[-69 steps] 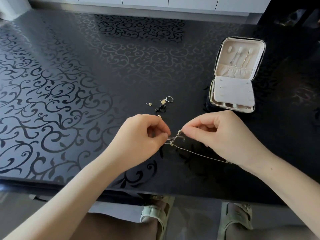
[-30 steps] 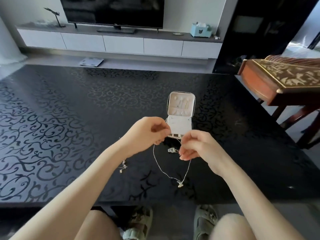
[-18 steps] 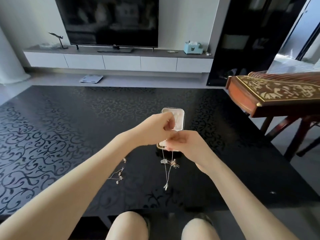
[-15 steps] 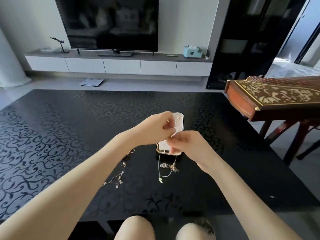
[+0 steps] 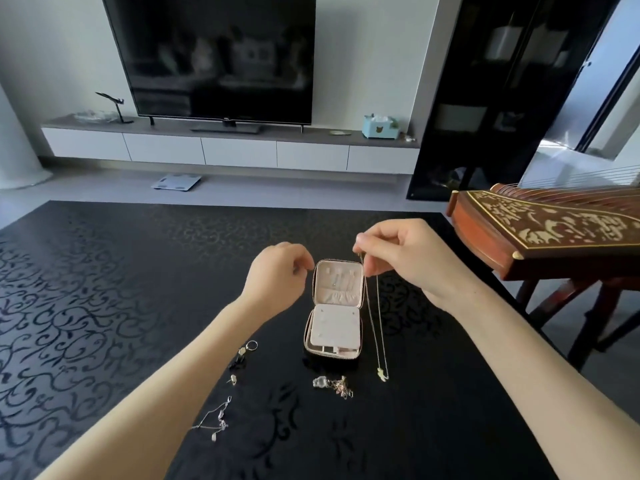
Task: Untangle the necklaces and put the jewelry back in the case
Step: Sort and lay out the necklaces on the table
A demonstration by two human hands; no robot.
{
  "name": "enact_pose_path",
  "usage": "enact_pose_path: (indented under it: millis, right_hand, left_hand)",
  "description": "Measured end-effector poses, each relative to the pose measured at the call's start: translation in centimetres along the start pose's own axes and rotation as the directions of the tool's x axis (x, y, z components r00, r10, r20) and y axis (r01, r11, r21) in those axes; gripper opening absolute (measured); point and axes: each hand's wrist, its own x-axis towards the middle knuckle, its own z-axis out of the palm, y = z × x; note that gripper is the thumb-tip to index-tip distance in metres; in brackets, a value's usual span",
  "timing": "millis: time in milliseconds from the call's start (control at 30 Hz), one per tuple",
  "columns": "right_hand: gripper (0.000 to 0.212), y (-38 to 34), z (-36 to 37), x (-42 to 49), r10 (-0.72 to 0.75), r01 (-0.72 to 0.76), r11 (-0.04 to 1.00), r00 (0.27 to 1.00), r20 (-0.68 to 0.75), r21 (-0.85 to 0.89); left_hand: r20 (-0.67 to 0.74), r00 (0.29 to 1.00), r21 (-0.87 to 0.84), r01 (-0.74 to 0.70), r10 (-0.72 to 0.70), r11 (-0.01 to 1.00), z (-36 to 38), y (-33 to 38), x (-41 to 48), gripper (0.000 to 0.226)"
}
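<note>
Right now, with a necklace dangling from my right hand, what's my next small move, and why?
Probably move the necklace into the open lid of the case: it hangs free and untangled from your right hand, just beside that lid.

open case [image 5: 333,327] on table [image 5: 138,271], tangled chains [image 5: 334,386] before it

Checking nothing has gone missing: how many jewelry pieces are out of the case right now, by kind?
Necklace hanging from the right hand: 1
Silver chain on the table: 1
Tangled clump, chains uncountable: 1
Ring: 1
Other small pieces: 3
Total: 7
</note>
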Motion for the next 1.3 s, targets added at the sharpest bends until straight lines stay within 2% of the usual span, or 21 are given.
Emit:
enact_pose_path:
  millis: [133,200,333,433,567,733,967,1100,1233,1300]
  right_hand:
    - [0.021,0.1,-1.2,2.5,-0.022,0.021,1.0,0.999,-0.027,-0.018]
    - [0.021,0.4,-1.5,3.9,-0.028,0.027,0.999,0.999,-0.037,-0.021]
    - [0.021,1.5,-0.7,7.2,-0.032,0.03,0.999,0.998,-0.049,-0.032]
    - [0.021,2.3,0.2,9.6,-0.04,0.038,0.999,0.997,-0.064,-0.039]
    - [0.021,3.1,1.1,12.2,-0.046,0.043,0.997,0.997,-0.059,-0.057]
    - [0.022,3.8,1.4,13.8,-0.043,0.04,0.996,0.998,-0.046,-0.081]
    - [0.021,4.6,1.2,14.5,-0.057,0.052,0.994,0.997,-0.053,-0.096]
    - [0.022,4.6,0.9,14.9,-0.075,0.068,0.993,0.994,-0.075,-0.094]
    - [0.021,4.8,0.9,15.0,-0.073,0.066,0.992,0.995,-0.063,-0.103]
    - [0.022,5.0,1.0,15.1,-0.071,0.064,0.992,0.996,-0.059,-0.106]
  left_hand:
    - [-0.052,0.979,0.179,-0.187,0.199,0.966,4.3,-2.5,0.9,0.028]
    - [-0.047,0.967,0.237,-0.232,0.249,0.943,6.3,-3.6,1.6,0.032]
    - [0.023,0.969,0.319,-0.242,0.247,0.916,9.6,-5.2,3.0,0.032]
    - [-0.002,0.967,0.399,-0.232,0.254,0.887,11.2,-5.9,3.3,0.031]
    - [-0.056,0.958,0.423,-0.232,0.281,0.876,13.3,-6.4,3.4,0.043]
    - [-0.087,0.95,0.388,-0.243,0.298,0.889,15.2,-7.1,3.0,0.021]
    - [-0.098,0.945,0.381,-0.253,0.311,0.889,15.8,-7.5,3.1,0.041]
    - [-0.11,0.945,0.36,-0.25,0.308,0.899,15.7,-7.3,3.2,0.032]
    - [-0.077,0.949,0.424,-0.246,0.305,0.872,16.4,-7.6,3.2,0.022]
    - [-0.081,0.949,0.431,-0.242,0.304,0.869,16.7,-7.8,3.3,0.027]
